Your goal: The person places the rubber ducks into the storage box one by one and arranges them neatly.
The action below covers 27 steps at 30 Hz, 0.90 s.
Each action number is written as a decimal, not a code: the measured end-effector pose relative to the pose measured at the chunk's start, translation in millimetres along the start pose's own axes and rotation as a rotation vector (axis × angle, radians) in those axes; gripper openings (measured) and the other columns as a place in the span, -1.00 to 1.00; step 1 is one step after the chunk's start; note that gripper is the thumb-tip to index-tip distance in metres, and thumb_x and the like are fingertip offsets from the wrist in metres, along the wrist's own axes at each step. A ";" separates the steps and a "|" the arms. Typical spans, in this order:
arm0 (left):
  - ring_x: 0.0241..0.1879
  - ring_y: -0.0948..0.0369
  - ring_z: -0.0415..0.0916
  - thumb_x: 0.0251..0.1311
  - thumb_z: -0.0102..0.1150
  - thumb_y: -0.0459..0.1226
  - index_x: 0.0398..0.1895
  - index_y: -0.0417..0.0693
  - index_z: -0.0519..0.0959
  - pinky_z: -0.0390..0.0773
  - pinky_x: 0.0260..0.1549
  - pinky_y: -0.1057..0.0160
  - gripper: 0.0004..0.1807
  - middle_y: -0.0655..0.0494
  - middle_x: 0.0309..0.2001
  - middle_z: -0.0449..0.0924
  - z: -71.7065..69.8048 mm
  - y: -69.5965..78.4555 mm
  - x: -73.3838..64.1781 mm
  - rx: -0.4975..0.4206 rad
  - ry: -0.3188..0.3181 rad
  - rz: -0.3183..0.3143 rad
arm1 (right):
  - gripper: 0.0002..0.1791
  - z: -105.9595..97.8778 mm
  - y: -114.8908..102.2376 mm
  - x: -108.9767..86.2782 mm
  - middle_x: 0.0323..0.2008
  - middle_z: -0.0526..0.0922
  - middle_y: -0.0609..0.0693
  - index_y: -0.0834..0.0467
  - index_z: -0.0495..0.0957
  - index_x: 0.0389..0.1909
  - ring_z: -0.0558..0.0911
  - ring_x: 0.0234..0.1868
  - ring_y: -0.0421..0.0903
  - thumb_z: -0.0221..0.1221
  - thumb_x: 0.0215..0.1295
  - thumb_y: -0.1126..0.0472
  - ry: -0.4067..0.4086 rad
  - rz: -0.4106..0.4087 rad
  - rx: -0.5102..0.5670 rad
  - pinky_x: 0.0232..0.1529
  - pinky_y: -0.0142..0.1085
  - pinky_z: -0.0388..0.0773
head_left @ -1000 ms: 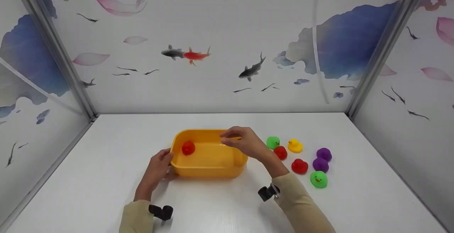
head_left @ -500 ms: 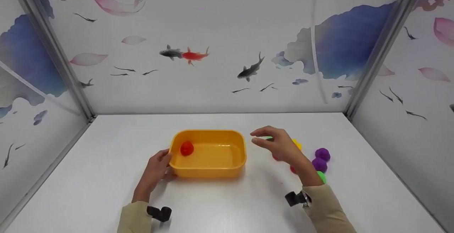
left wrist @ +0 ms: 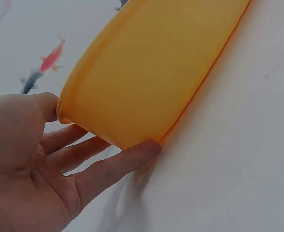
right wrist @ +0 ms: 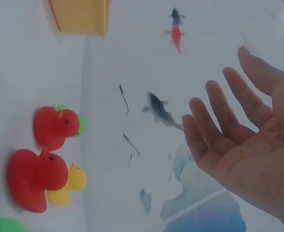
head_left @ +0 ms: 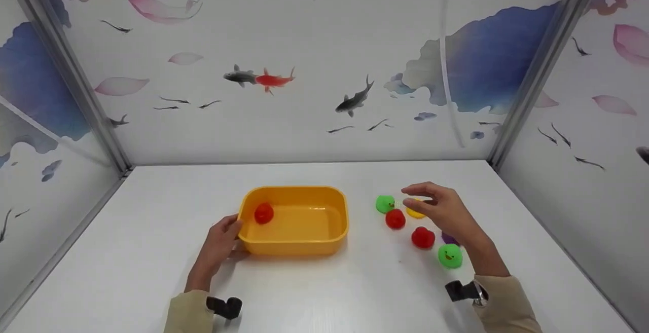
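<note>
My left hand [head_left: 219, 242] holds the left end of a yellow plastic basin [head_left: 294, 248]. In the left wrist view the thumb is at the basin's rim and the fingers lie along its outer wall. A red rounded toy [head_left: 263, 213] lies inside at the left. My right hand [head_left: 448, 212] hovers above several toy ducks, fingers apart and holding nothing. Below or beside it are a yellow duck [head_left: 416, 212], partly covered, a green duck [head_left: 385, 204], a red duck [head_left: 395, 219], another red duck [head_left: 423, 237], a purple toy [head_left: 449, 238], mostly hidden, and a green duck [head_left: 450, 256].
The white table [head_left: 314, 292] carries everything. Printed panels [head_left: 284, 135] with fish and petals close it in at the back and sides, joined by metal corner posts [head_left: 527, 74]. Each sleeve has a small black camera [head_left: 225, 307] at the cuff.
My right hand has moved right, from above the basin to over the ducks, uncovering some and covering the purple ones. The left hand stays at the basin. The view has shifted slightly.
</note>
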<state>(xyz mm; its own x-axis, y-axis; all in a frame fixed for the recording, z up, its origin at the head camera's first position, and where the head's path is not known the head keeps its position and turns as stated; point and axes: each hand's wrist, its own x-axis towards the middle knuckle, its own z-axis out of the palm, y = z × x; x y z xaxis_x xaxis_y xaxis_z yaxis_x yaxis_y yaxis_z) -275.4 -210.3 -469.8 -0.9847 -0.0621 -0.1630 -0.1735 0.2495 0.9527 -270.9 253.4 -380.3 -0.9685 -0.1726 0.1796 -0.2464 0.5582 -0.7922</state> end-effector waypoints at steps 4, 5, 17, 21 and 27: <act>0.19 -0.06 0.51 0.55 -0.16 -0.07 0.49 -0.13 0.23 0.76 -0.10 0.10 -0.44 -0.21 0.38 0.40 0.0 -1.8 -0.5 -0.004 0.000 0.003 | -0.47 -7.3 15.2 -4.1 0.19 0.62 0.12 0.09 0.56 0.20 0.61 0.22 0.12 0.26 0.32 -0.11 0.008 0.020 0.011 0.19 -0.17 0.65; 0.20 -0.06 0.51 0.55 -0.16 -0.07 0.49 -0.13 0.22 0.75 -0.10 0.10 -0.43 -0.22 0.39 0.39 0.1 -2.5 -0.5 -0.001 -0.005 0.000 | -0.47 -8.6 19.6 -5.1 0.19 0.61 0.12 0.09 0.56 0.20 0.60 0.22 0.12 0.26 0.32 -0.11 0.005 0.029 0.009 0.20 -0.14 0.64; 0.19 -0.04 0.50 0.55 -0.18 -0.05 0.51 -0.10 0.20 0.73 -0.01 0.14 -0.42 -0.20 0.41 0.37 0.3 0.0 1.2 0.047 0.017 -0.021 | -0.29 -19.3 62.6 -0.7 0.37 0.42 0.24 0.07 0.44 0.34 0.51 0.29 0.29 0.28 0.26 -0.19 -0.078 0.143 -0.009 0.25 0.02 0.59; 0.15 -0.02 0.52 0.54 -0.16 -0.06 0.50 -0.10 0.22 0.74 -0.05 0.14 -0.43 -0.20 0.38 0.40 0.7 0.4 -0.4 0.044 0.017 -0.025 | -0.29 -20.5 74.6 -3.9 0.35 0.44 0.24 0.09 0.44 0.34 0.53 0.26 0.25 0.30 0.25 -0.17 -0.095 0.165 -0.017 0.20 -0.03 0.64; 0.16 -0.03 0.53 0.54 -0.16 -0.10 0.49 -0.11 0.24 0.76 -0.10 0.11 -0.45 -0.21 0.37 0.41 0.5 1.7 -1.3 0.010 -0.001 -0.009 | -0.33 -15.6 87.3 -5.2 0.31 0.47 0.27 0.15 0.47 0.30 0.52 0.26 0.26 0.32 0.25 -0.10 -0.134 0.157 -0.026 0.16 -0.08 0.67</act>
<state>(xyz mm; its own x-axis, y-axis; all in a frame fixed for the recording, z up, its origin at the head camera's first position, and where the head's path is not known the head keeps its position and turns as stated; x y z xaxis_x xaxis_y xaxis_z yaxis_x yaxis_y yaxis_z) -274.4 -209.3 -468.1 -0.9832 -0.0629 -0.1714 -0.1820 0.2582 0.9488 -287.9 315.7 -441.3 -0.9820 -0.1872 -0.0254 -0.0954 0.6076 -0.7885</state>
